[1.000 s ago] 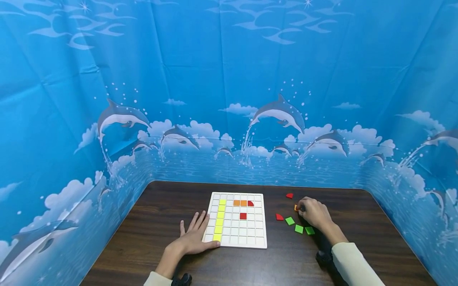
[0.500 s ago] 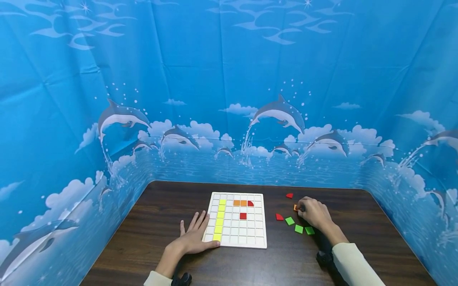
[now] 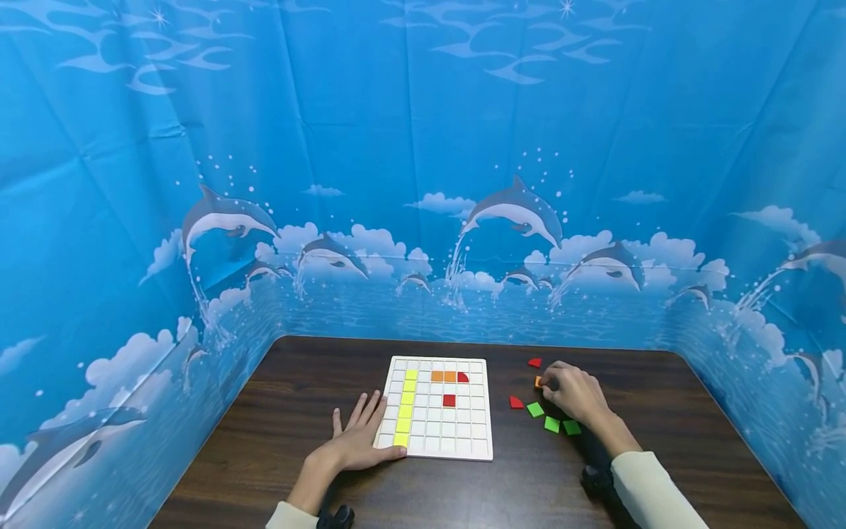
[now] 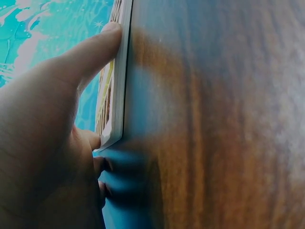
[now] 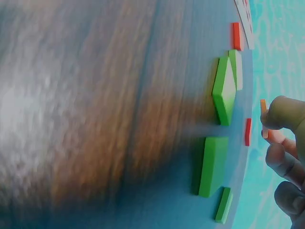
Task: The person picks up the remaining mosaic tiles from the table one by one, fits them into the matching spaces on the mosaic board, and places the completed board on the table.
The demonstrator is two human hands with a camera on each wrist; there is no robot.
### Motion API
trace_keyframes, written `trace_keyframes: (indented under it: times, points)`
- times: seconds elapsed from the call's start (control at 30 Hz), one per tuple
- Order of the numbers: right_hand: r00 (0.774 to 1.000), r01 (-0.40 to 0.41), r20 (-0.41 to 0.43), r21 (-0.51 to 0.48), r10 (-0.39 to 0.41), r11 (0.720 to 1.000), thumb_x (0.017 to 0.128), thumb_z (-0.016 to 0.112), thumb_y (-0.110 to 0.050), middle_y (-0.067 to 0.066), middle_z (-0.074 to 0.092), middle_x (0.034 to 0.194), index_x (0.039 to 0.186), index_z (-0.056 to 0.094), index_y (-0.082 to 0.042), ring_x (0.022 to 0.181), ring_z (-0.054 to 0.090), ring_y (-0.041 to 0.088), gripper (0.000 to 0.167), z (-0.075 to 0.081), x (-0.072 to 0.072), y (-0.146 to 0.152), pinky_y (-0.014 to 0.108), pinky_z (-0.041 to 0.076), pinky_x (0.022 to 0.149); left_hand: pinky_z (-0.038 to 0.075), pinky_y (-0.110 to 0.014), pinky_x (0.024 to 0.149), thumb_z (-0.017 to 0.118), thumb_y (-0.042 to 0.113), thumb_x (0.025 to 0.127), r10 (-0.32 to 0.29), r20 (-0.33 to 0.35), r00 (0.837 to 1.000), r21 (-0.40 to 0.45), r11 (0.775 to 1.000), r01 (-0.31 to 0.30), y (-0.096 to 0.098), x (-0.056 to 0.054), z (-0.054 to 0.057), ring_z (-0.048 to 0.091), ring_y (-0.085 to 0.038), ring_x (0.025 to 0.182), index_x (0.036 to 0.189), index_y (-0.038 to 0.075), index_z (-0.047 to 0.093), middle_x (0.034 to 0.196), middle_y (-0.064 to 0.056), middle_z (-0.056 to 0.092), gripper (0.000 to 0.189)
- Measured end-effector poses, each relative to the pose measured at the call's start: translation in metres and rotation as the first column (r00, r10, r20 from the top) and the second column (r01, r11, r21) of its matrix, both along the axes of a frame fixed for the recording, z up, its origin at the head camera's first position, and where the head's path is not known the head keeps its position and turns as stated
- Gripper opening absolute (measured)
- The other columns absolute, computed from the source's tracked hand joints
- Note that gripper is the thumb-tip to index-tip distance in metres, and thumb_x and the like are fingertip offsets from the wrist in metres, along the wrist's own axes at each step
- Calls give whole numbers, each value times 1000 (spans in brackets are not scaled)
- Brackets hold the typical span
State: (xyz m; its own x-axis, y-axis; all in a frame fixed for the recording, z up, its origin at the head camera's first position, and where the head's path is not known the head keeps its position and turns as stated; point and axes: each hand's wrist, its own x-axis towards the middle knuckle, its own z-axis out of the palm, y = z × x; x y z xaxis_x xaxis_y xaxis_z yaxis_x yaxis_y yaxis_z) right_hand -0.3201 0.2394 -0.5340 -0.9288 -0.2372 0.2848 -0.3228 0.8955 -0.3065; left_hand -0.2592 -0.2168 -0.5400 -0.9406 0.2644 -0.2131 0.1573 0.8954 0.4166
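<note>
My left hand (image 3: 360, 443) lies spread over the left edge of a white grid board (image 3: 432, 428), its thumb on the near left corner. In the left wrist view the thumb (image 4: 90, 55) rests along the board's rim. Yellow tiles (image 3: 404, 425) form a column on the board; two orange tiles, a red quarter-round tile (image 3: 463, 377) and a red square tile (image 3: 449, 400) sit further right. Right of the board, my right hand (image 3: 578, 391) pinches an orange tile (image 5: 263, 106) between thumb and fingers. The right wrist view shows this tile raised, its shape mostly covered.
Several green tiles (image 3: 551, 424) lie loose on the dark wooden table (image 3: 463, 492) below the right hand. Nearby are two red quarter-round tiles, one behind (image 3: 534, 363) and one to the left (image 3: 516, 402). A blue dolphin-print curtain (image 3: 410, 184) encloses the table's back and sides.
My right hand has shifted slightly left toward the board with the orange tile in its fingers. The left hand and the board have stayed in place.
</note>
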Motion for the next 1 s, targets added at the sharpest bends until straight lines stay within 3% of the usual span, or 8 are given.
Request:
trace_keyframes:
  times: [0.27, 0.53, 0.67, 1.0]
  points:
    - [999, -33, -17, -21, 33, 999, 91, 83, -14, 10, 75, 119, 97, 82, -17, 62, 50, 9, 7, 8, 2, -11, 27, 39, 51, -14, -83, 118, 59, 91, 82, -12, -30, 999, 45, 999, 13, -4, -5, -14, -2, -38, 168, 173, 17, 15, 182, -8, 5, 125]
    - [998, -62, -28, -28, 61, 998, 90, 83, -15, 7, 74, 117, 95, 81, -19, 59, 47, 9, 7, 12, 2, -25, 27, 38, 50, -12, -86, 116, 65, 83, 86, -19, -23, 1000, 38, 999, 20, -2, -1, -3, 2, -42, 167, 172, 12, 19, 181, -14, 10, 121]
    - [997, -67, -48, -27, 66, 997, 90, 83, -15, 5, 75, 116, 94, 81, -19, 64, 51, 8, 6, 14, 0, -33, 26, 39, 52, -8, -83, 120, 66, 80, 87, -2, -2, 1000, 9, 1000, 3, 1, 0, 3, 2, -39, 168, 172, 13, 19, 181, -11, 9, 119]
    - [991, -116, -79, -61, 111, 991, 91, 83, -16, 0, 74, 115, 94, 80, -20, 52, 39, 4, 6, 20, 0, -53, 23, 30, 46, -7, -82, 121, 67, 79, 87, 7, 0, 1000, -17, 1000, -7, 2, 1, 4, 2, -38, 168, 172, 15, 19, 181, -10, 9, 117]
